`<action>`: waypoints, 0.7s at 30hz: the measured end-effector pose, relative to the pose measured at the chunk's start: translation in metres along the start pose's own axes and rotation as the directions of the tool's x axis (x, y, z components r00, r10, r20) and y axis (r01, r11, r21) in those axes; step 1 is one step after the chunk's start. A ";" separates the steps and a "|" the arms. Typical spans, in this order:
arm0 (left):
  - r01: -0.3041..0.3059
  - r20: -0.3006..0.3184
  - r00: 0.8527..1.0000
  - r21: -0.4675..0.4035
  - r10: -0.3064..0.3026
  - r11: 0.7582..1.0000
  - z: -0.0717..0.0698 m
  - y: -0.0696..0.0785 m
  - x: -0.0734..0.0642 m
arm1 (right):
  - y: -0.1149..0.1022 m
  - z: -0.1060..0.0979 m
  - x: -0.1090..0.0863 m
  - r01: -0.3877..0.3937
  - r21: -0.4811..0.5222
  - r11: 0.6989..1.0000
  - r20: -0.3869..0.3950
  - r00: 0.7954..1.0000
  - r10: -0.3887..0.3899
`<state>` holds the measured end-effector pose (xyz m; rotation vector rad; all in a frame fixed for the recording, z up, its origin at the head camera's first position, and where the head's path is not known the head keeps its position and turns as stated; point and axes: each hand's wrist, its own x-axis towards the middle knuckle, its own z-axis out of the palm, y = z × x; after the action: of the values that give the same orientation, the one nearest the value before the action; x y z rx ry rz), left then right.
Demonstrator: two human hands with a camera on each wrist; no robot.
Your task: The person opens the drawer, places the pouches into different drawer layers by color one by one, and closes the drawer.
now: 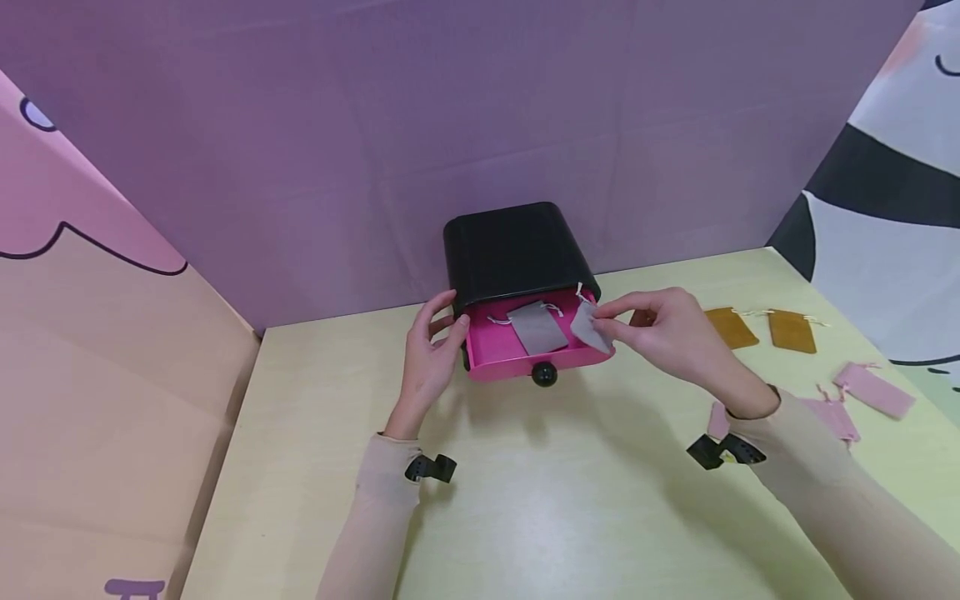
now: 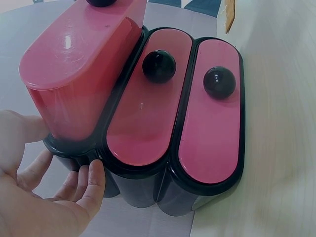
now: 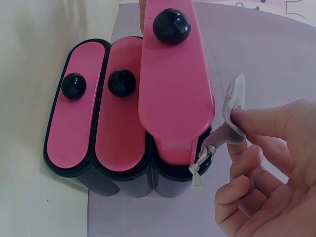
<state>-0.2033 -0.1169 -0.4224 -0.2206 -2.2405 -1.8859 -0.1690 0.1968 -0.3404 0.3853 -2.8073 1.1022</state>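
Observation:
A black mini drawer cabinet [image 1: 517, 250] stands against the purple backdrop, its top pink drawer [image 1: 495, 367] pulled out. Inside the drawer lies a grey drawstring pouch [image 1: 538, 328]. My right hand [image 1: 667, 333] pinches another grey drawstring pouch [image 1: 589, 327] between thumb and fingers at the drawer's right side; its white cord hangs toward the drawer in the right wrist view. My left hand [image 1: 432, 354] holds the cabinet's left side near the front, the thumb by the open drawer and the fingers bent against the black casing [image 2: 74, 148].
Two lower pink drawers [image 2: 148, 108] with black knobs are closed. On the table's right lie mustard pouches [image 1: 791, 332] and several pink pouches [image 1: 873, 389], one partly behind the right forearm. The purple backdrop [image 1: 337, 167] rises directly behind the cabinet.

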 end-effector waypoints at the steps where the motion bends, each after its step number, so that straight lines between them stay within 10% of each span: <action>1: -0.002 0.000 1.000 0.001 0.002 1.000 0.000 0.000 0.000 | -0.001 0.001 0.002 0.003 -0.003 1.000 0.005 1.000 -0.003; 21: -0.008 0.008 1.000 -0.016 0.009 1.000 -0.001 -0.001 0.001 | -0.023 0.021 0.029 0.004 0.033 0.999 0.075 0.997 -0.006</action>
<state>-0.2040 -0.1182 -0.4228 -0.2402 -2.2266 -1.9028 -0.1906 0.1601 -0.3353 0.4451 -2.8542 1.1573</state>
